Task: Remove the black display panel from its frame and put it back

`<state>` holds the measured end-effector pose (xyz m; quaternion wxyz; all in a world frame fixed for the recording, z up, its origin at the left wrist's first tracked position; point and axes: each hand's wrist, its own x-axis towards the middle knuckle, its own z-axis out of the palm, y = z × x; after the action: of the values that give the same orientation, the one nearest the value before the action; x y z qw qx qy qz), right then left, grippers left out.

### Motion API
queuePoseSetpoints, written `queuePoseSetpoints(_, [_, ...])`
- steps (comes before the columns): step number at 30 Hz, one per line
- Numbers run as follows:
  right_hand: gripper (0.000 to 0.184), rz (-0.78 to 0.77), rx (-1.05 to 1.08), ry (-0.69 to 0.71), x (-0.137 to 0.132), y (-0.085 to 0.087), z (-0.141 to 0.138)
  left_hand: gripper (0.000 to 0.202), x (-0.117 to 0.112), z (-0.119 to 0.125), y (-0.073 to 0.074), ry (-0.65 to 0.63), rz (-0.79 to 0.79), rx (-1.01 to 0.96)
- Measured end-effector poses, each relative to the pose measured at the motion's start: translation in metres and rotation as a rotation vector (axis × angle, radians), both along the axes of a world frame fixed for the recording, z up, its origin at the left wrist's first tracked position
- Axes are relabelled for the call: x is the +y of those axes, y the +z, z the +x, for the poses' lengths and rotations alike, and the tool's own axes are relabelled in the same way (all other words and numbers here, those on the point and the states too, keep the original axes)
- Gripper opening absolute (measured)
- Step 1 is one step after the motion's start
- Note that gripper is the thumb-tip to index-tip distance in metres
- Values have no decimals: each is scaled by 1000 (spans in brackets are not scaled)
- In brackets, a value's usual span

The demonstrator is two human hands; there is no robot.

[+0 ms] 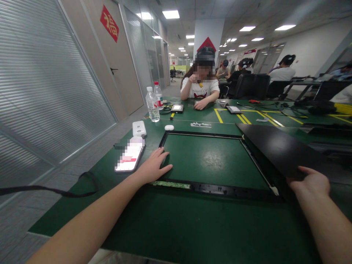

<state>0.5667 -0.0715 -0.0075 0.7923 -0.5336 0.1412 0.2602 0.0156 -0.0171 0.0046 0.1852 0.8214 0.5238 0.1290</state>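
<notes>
A black frame (pixel 231 190) is laid flat on the green tabletop (pixel 203 223), its near side parallel to the near edge. Its left side is covered by the left hand (pixel 154 165), whose fingers are spread over the bar, with the thumb extended inside the opening; nothing is seen to be gripped there. A green strip (pixel 172 184) is seen in the near bar, just beside that wrist.

To the right of the frame, a black panel (pixel 275 146) is gripped at its near edge by the right hand (pixel 312 185), with the thumb laid on top and the other fingers hidden. The panel is brought close to the frame's far right corner; whether they touch cannot be told.

Toward the tabletop's left edge, a lit phone (pixel 129 159) is placed near the left hand, with a white power bank (pixel 139 128) just beyond it. Past the frame's far side, a white case (pixel 169 127) and pale strips (pixel 200 125) are set down. Two bottles (pixel 153 106) are stood near the far left corner. Two drives (pixel 177 108) are placed farther across, between which a tool (pixel 200 84) is held by a seated co-worker (pixel 195 91).
</notes>
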Motion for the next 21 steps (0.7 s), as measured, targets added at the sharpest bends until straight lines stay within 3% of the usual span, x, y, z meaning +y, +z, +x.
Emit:
queuePoseSetpoints(14, [42, 29, -1, -64, -4, 18, -22, 75, 3, -1, -4, 1, -1, 3])
queuePoseSetpoints(21, [37, 178, -74, 0, -7, 25, -18, 69, 3, -1, -4, -1, 30, -71])
